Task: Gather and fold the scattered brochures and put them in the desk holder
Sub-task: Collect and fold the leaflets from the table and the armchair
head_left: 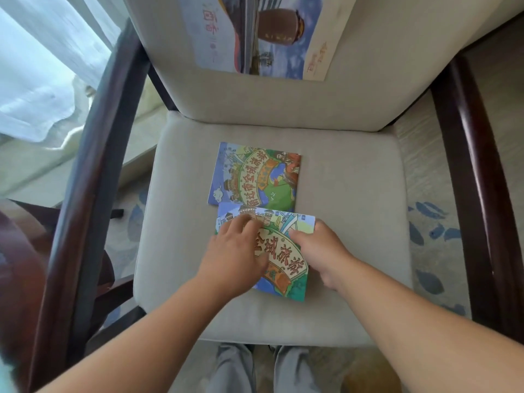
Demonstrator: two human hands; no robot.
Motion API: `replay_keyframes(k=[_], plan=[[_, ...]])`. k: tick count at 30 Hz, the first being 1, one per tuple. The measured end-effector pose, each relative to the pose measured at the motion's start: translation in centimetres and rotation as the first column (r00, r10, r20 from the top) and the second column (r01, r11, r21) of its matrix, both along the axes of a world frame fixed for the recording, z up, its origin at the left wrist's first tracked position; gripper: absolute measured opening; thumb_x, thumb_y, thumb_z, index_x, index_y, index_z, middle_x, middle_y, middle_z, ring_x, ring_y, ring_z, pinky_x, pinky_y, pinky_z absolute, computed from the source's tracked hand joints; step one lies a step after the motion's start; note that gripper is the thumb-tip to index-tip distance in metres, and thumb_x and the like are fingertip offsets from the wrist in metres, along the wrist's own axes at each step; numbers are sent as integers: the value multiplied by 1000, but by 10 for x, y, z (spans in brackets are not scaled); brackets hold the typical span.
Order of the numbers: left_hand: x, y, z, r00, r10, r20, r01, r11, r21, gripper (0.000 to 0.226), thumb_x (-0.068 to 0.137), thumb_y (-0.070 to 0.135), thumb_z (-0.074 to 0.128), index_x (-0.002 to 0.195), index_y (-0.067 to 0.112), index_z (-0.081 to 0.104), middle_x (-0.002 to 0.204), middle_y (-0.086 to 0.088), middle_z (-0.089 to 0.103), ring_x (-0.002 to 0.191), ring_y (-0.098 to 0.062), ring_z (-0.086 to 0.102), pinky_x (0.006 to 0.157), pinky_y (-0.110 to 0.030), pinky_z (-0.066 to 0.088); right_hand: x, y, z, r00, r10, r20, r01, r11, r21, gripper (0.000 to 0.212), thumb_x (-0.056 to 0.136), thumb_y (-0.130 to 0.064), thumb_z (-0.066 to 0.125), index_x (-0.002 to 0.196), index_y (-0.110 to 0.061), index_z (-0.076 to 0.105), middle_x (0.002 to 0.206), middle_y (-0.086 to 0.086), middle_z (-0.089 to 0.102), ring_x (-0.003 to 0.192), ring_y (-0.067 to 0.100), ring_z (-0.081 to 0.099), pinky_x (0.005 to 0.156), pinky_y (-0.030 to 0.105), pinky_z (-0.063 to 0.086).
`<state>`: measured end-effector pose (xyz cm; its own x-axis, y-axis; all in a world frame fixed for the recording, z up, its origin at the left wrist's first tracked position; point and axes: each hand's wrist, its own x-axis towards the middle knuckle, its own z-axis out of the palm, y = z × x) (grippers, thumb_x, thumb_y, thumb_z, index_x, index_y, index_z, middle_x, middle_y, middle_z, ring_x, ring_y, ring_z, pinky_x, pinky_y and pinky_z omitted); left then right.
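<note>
We log two folded brochures on the chair's seat cushion (354,208). The far brochure (255,174) lies flat mid-seat, and the near brochure (286,259) sits just in front, its top edge meeting the far one's lower edge. Our left hand (235,253) rests on the near brochure's left half, fingers (243,222) loosely spread and pressing down, gripping nothing; our right hand (323,251) pinches that brochure's right edge, thumb on top. A larger unfolded brochure (255,35) leans against the chair back, well apart.
</note>
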<state>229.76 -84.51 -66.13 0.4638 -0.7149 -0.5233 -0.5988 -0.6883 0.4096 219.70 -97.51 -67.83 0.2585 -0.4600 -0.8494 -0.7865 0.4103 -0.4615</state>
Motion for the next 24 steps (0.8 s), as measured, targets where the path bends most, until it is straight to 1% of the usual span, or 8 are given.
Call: replay_keyframes(k=[2, 5, 10, 13, 15, 17, 20, 24], plan=[[-5, 12, -22, 996, -77, 52, 72, 992, 106, 63, 91, 43, 50, 147, 26, 28, 158, -3, 20, 144, -24, 18, 114, -40, 24, -1, -6, -10, 988, 52, -145, -75, 984, -161, 28, 91, -28, 59, 117, -18, 54, 125, 4, 62, 102, 23, 61, 88, 31, 47], [-7, 25, -45, 981, -147, 129, 134, 986, 104, 74, 88, 45, 50, 152, 29, 16, 162, -7, 6, 149, -28, 4, 118, -43, 15, 12, -21, -16, 991, 26, -131, -59, 966, -252, 55, 90, -37, 61, 138, -17, 44, 140, 6, 51, 119, 27, 53, 85, 29, 37], [-8, 30, -64, 959, -250, 134, 229, 962, 151, 85, 86, 50, 54, 152, 34, 3, 163, -7, -7, 149, -31, -8, 120, -48, 6, 65, -39, -32, 993, 10, -114, -35, 975, -218, 75, 80, -55, 71, 133, -8, 45, 134, 10, 55, 115, 31, 57, 83, 34, 47], [-10, 32, -68, 961, -243, 132, 224, 965, 138, 85, 86, 48, 54, 151, 34, 2, 163, -8, -8, 149, -32, -9, 121, -49, 5, 88, -40, -40, 991, -15, -137, -12, 982, -190, 72, 76, -46, 79, 129, -8, 49, 130, 10, 59, 111, 31, 60, 78, 34, 47], [-10, 32, -69, 964, -233, 128, 216, 968, 130, 84, 86, 48, 54, 151, 34, 2, 163, -8, -9, 149, -32, -10, 121, -50, 5, 95, -36, -46, 989, 28, -148, -54, 983, -176, 64, 76, -42, 79, 126, -9, 55, 128, 10, 62, 109, 31, 62, 80, 34, 50], [-12, 31, -69, 964, -231, 128, 214, 967, 134, 83, 86, 46, 54, 151, 33, 2, 163, -9, -9, 149, -33, -11, 121, -51, 4, 102, -30, -49, 981, 31, -189, -71, 975, -211, 72, 72, -51, 79, 124, -9, 54, 129, 11, 60, 112, 32, 60, 91, 40, 52], [-16, 27, -68, 969, -211, 131, 192, 971, 141, 84, 85, 43, 55, 150, 30, 4, 162, -11, -9, 148, -35, -12, 120, -53, 6, 116, -15, -51, 945, 23, -326, -130, 941, -312, 92, 63, -66, 78, 128, -11, 44, 136, 11, 48, 124, 33, 48, 101, 43, 43], [-20, 28, -72, 969, -203, 141, 186, 974, 125, 81, 85, 42, 55, 143, 28, 0, 162, -14, -7, 148, -36, -11, 119, -55, 7, 133, -10, -63, 894, 31, -447, -211, 909, -359, 79, 76, -46, 77, 135, -10, 38, 142, 10, 39, 129, 30, 39, 105, 40, 33]])
